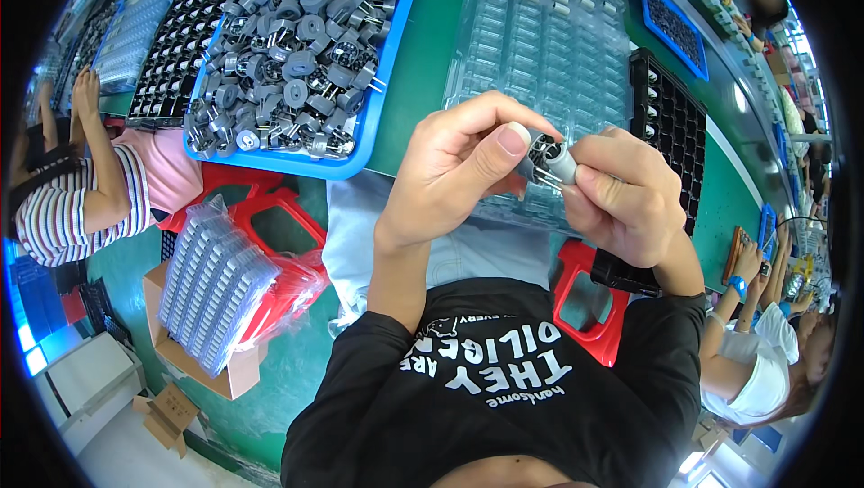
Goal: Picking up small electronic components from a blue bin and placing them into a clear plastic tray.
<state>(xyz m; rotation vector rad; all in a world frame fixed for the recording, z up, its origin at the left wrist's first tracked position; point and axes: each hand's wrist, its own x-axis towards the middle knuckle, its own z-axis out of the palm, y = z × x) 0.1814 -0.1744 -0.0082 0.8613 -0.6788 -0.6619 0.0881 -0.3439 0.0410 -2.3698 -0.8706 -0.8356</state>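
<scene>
My left hand (pixel 454 159) pinches a dark round part with metal pins (pixel 541 157) between thumb and fingers. My right hand (pixel 634 186) grips a small light-grey cylindrical piece (pixel 562 167), held against the pinned part. Both hands meet over the near edge of a clear plastic tray (pixel 531 65) with rows of pockets, whose far rows carry small white pieces. To the left of my hands stands a blue bin (pixel 367 150), heaped with similar grey round parts with pins (pixel 301 65). My fingers partly hide how the two held pieces join.
Black pocket trays stand at the right (pixel 675 119) and far left (pixel 184 38). Another blue bin (pixel 673 27) lies at the far right. Red stools (pixel 279 209) and a carton (pixel 236 371) of clear trays are below the bench. Co-workers sit on both sides.
</scene>
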